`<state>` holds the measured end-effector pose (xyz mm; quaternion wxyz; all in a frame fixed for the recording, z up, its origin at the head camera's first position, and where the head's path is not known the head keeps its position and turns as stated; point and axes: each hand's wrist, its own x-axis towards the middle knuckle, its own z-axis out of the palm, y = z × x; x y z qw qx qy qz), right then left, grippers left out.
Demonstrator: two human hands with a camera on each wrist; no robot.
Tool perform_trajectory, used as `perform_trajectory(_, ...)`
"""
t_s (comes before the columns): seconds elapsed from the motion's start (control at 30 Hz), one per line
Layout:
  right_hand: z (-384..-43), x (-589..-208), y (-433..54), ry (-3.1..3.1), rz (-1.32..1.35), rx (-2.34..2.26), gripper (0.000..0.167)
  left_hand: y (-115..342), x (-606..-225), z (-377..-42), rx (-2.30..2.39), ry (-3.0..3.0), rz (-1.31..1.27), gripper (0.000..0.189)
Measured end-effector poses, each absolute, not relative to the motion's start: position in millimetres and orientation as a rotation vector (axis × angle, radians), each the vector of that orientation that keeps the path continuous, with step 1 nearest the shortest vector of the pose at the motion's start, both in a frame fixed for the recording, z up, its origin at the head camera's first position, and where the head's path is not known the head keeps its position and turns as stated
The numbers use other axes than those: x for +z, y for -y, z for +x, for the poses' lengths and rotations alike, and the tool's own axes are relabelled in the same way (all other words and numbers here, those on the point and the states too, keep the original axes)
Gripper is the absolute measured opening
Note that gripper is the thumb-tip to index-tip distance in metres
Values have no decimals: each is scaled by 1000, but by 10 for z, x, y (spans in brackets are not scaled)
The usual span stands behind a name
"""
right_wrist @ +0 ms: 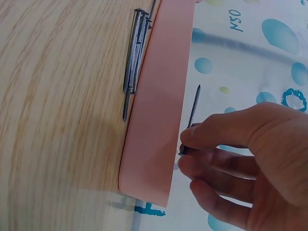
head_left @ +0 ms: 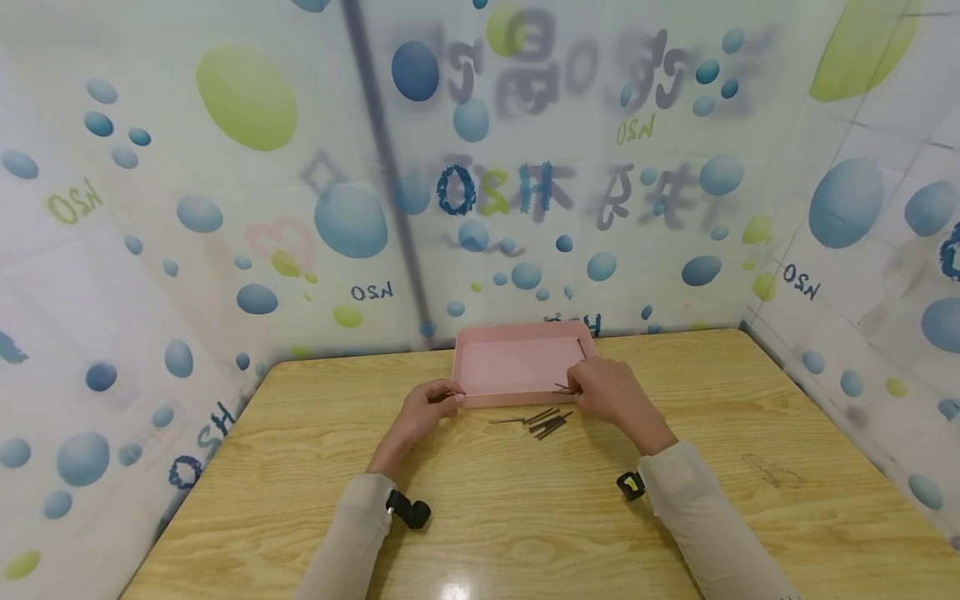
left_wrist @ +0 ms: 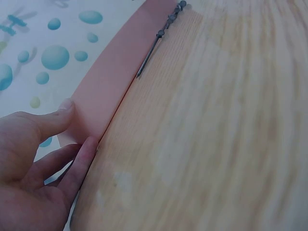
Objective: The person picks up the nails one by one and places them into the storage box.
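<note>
A shallow pink tray (head_left: 517, 398) lies on the table. At its near left corner my left hand (head_left: 429, 408) grips it, the thumb at the rim and the fingers against the side wall, as the left wrist view shows. My right hand (head_left: 607, 392) is over the tray's near right corner. Between thumb and fingertips it pinches a dark metal nail (right_wrist: 195, 106), its point sticking out past the rim. Several loose nails (head_left: 551, 423) lie in a small bunch on the wood just in front of the tray. One more nail (head_left: 582, 347) is inside the tray at the right.
The wooden table (head_left: 510, 517) backs onto a white curtain (head_left: 525, 275) printed with blue and green dots, which also hangs along both sides. Dark straps with small devices (head_left: 408, 508) are on both wrists. A faint scribble (head_left: 772, 471) marks the wood at the right.
</note>
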<state>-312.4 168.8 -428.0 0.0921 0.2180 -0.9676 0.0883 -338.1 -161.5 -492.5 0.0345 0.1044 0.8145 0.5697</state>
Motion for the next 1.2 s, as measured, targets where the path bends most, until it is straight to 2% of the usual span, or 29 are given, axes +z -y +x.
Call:
perform_trajectory(0.17,-3127,-4279,-1696,2862,634,241,21,1624,-4935,-3392,1752,-2500,325,20)
perform_trajectory(0.43,-3118,-4257,-1694,2836,628,272,23,1614,-4936,-3392,1759,-2502,326,19)
perform_trajectory(1.2,-3164,-4334,-1710,2731,518,270,12,1622,-4930,-3384,1763,-2490,333,20)
